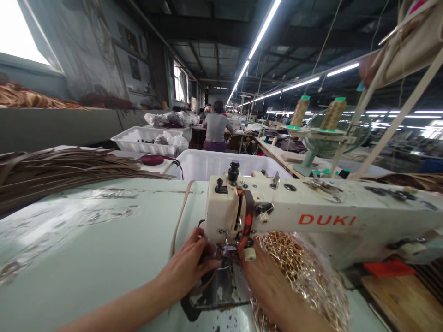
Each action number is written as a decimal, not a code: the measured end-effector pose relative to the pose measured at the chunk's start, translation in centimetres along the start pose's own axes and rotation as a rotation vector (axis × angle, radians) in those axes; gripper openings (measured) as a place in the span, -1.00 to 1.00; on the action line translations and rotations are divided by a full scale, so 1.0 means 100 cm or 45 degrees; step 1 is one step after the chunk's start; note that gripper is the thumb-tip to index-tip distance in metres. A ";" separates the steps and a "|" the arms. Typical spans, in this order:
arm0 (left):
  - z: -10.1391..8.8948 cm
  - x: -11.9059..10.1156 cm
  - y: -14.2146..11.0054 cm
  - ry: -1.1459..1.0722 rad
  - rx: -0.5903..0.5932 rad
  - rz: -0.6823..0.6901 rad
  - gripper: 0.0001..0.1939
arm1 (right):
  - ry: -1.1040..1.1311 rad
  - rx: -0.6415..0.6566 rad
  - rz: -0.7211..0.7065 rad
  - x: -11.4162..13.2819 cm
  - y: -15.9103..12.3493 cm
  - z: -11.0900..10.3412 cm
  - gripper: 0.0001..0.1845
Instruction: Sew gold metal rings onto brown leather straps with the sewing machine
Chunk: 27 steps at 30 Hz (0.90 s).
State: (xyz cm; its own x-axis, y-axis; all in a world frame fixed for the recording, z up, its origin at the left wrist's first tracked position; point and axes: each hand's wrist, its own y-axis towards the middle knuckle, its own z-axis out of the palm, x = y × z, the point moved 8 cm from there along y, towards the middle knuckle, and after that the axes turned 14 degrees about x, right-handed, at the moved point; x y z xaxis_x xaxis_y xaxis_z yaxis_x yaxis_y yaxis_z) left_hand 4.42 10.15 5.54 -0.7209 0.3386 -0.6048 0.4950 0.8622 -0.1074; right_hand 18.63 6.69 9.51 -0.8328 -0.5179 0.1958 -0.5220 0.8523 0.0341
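two hands meet under the head of the sewing machine [277, 212] on the pale green surface [86, 240]. left hand [188, 267] has its grip pinched on a thin brown strap [178, 221] that runs away to the far side. right hand [273, 288] rests by the needle, its grip hidden, beside a clear bag of gold chain [308, 272].

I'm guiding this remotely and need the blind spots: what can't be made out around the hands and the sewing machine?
- Needle and foot: hidden in the head view behind the sewing machine head and the fingers.
- Left hand grip on the strap: fingertips curl out of sight under the machine.
- Right hand: cut off by the bottom edge.
- Bag of gold chain: its contents are blurred by the plastic.
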 end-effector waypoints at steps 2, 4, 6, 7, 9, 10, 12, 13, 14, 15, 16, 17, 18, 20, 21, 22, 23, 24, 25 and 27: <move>0.002 -0.001 0.003 0.029 -0.008 0.004 -0.86 | -0.156 0.094 0.075 0.001 -0.001 0.009 -0.80; 0.002 -0.002 0.003 0.059 -0.019 0.000 -0.86 | -0.227 0.098 0.108 0.002 -0.002 0.016 -0.74; 0.002 -0.004 0.003 0.086 -0.022 0.025 -0.86 | -0.257 0.042 0.110 0.005 -0.002 0.023 -0.68; 0.003 -0.005 0.002 0.098 -0.027 0.046 -0.85 | -0.285 0.019 0.105 0.007 -0.002 0.027 -0.68; 0.002 -0.006 0.000 0.124 -0.048 0.097 -0.83 | -0.341 0.008 0.088 0.011 0.002 0.033 -0.70; 0.002 -0.007 -0.001 0.133 -0.063 0.115 -0.82 | -0.354 0.018 0.069 0.013 0.004 0.035 -0.71; 0.001 -0.006 -0.001 0.146 -0.076 0.126 -0.81 | -0.352 0.035 0.055 0.017 0.009 0.036 -0.72; 0.002 -0.005 -0.001 0.154 -0.073 0.122 -0.82 | -0.351 0.041 0.057 0.018 0.011 0.034 -0.70; 0.002 -0.005 0.000 0.165 -0.069 0.114 -0.82 | -0.353 0.048 0.060 0.019 0.012 0.033 -0.68; 0.003 -0.005 0.001 0.180 -0.060 0.100 -0.82 | -0.356 0.058 0.062 0.020 0.014 0.031 -0.64; 0.004 -0.005 0.002 0.199 -0.056 0.083 -0.82 | -0.365 0.072 0.059 0.022 0.015 0.029 -0.60; 0.005 -0.006 0.002 0.223 -0.052 0.062 -0.81 | -0.377 0.090 0.051 0.024 0.016 0.028 -0.56; 0.006 -0.007 0.002 0.249 -0.051 0.039 -0.81 | -0.392 0.105 0.043 0.026 0.017 0.028 -0.55; 0.009 -0.009 0.002 0.303 -0.048 -0.002 -0.80 | -0.416 0.116 0.036 0.028 0.018 0.027 -0.56; 0.010 -0.011 0.001 0.320 -0.044 -0.012 -0.80 | -0.422 0.110 0.038 0.028 0.018 0.027 -0.56; 0.010 -0.012 0.001 0.325 -0.036 -0.009 -0.81 | -0.422 0.102 0.043 0.027 0.018 0.027 -0.56; 0.008 -0.014 0.000 0.322 -0.019 0.012 -0.83 | -0.417 0.096 0.050 0.025 0.017 0.027 -0.56; 0.006 -0.017 -0.001 0.308 0.020 0.054 -0.85 | -0.402 0.096 0.052 0.023 0.016 0.027 -0.57; 0.004 -0.019 -0.002 0.282 0.096 0.112 -0.86 | -0.375 0.099 0.051 0.020 0.014 0.027 -0.60; 0.000 -0.021 -0.006 0.214 0.320 0.199 -0.91 | -0.281 0.090 0.068 0.011 0.009 0.025 -0.73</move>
State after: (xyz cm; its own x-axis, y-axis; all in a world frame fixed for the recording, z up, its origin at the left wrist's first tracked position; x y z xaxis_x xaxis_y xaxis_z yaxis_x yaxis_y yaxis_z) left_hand 5.61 8.90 6.93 -0.6862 0.5348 -0.4931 0.6949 0.6823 -0.2271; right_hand 16.77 6.64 7.29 -0.8758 -0.4822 -0.0235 -0.4811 0.8757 -0.0404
